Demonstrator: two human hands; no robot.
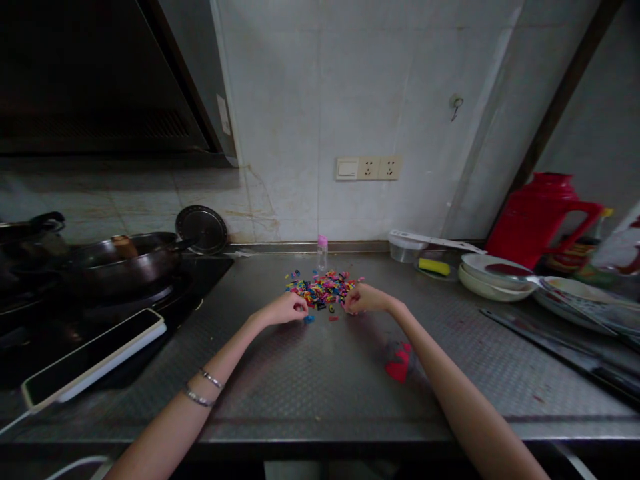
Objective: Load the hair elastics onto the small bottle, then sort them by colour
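In the head view, the step in hand looks like picking over pieces [323, 288] heaped on the worktop [290, 393] between the left grip [301, 309] and right grip [349, 307]. Both curl inward; at this dim range I cannot tell whether either pinches anything. The next move probably calls for fine fingertip control.

Pile of pieces [324, 288] on counter [300, 387], bottle [323, 255] behind it, pan [133, 270] on stove [203, 275] left; bowls [493, 291], flask [530, 220] right
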